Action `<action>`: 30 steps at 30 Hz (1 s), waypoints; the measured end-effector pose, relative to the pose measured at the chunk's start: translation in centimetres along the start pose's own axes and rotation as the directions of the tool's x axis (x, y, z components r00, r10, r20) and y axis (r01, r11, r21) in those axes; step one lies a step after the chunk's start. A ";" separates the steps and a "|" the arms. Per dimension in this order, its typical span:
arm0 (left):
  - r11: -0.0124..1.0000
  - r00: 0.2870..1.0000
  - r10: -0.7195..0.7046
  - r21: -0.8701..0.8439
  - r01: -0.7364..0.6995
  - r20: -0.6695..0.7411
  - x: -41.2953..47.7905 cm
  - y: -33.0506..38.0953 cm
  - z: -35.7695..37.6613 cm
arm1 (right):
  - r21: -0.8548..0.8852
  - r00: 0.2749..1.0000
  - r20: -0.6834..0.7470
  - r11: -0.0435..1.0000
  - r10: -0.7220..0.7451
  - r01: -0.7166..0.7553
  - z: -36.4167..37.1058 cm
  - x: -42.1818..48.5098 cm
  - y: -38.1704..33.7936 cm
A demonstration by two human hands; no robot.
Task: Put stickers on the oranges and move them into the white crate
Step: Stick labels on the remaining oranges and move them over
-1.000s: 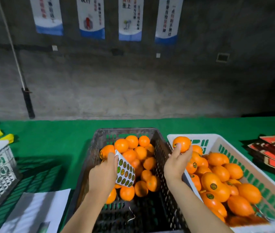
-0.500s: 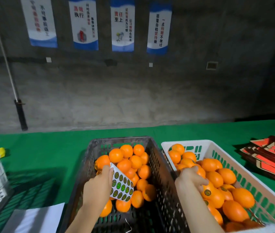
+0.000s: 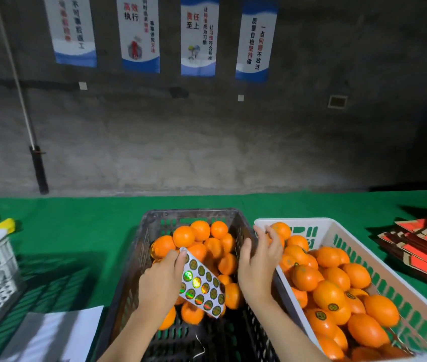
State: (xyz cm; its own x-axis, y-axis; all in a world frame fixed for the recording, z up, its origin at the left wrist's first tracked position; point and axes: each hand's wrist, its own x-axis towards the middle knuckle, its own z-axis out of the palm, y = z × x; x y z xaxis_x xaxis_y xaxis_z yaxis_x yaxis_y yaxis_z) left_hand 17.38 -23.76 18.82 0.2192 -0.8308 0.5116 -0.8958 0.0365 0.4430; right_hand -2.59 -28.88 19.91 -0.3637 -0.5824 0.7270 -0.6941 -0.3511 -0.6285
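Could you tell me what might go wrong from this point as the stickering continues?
The sticker sheet, pinched only at its top corner by the left hand, droops over the dark crate and could snag or slip in. The white crate is heaped, so oranges may roll.

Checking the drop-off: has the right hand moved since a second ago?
Yes. The right hand, then holding an orange over the white crate, is empty and back left over the rim shared with the black crate.

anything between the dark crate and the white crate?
Only the right hand, open above their touching rims; head view shows dark crate and white crate side by side.
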 end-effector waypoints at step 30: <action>0.721 0.937 -0.052 -0.636 0.274 0.346 0.4 0.1 0.5 | 0.327 0.651 0.747 0.928 -0.136 -0.181 1.4 -3.7 -1.8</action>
State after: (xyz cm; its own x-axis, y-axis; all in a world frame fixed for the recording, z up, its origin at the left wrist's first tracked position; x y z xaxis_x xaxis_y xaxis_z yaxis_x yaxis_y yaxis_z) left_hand 17.15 -24.31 18.72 0.1183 -0.9722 0.2019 -0.3402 0.1514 0.9281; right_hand 0.90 -27.11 17.92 0.3218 -0.8788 0.3522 -0.3752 -0.4599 -0.8048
